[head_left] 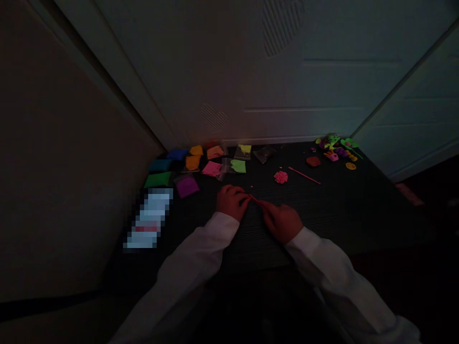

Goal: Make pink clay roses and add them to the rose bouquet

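Near the middle of the dark table, my right hand (282, 220) is closed around a thin pink-red stick (254, 198), which looks like a clay modelling tool. Its end points left, to the fingertips of my left hand (232, 202). The left fingers are bent and pressed together at that end; what lies between them is too dark and small to make out. Beyond my hands sits a ruffled pink clay flower (281, 177). A second pink modelling tool (304, 175) lies slantwise to its right. A tiny pink bit (251, 187) rests just past my left fingers.
Packets of coloured clay, among them a purple packet (187, 186) and a green packet (158, 180), line the back left. A lit, blurred screen (148, 220) lies at left. Several small clay pieces (335, 145) cluster back right by a red lump (313, 161). A pale panel (229, 71) stands behind.
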{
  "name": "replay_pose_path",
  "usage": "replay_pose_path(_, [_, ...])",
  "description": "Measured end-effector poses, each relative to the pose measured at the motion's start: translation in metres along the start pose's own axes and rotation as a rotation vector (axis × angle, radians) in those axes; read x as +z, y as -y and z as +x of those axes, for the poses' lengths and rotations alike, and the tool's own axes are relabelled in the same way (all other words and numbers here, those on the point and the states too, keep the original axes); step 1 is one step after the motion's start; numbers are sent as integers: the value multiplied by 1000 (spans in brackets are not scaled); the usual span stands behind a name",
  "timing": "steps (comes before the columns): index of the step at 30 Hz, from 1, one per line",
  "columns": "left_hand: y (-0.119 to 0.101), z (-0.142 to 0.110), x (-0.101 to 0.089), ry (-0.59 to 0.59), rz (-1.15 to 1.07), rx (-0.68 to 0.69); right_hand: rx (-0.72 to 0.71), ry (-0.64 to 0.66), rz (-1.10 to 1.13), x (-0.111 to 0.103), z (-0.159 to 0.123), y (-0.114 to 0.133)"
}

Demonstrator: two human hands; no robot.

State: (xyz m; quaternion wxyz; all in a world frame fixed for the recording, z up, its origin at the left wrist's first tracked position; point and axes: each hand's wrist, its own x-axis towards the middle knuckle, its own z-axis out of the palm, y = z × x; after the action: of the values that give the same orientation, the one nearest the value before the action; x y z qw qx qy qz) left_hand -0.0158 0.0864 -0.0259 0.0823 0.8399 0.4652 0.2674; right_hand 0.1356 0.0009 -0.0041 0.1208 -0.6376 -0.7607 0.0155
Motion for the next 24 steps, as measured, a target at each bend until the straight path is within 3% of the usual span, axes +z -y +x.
replay_pose_path(24, [4,0,5,-70,-3,51,-18,26,-6,2,-1,-2])
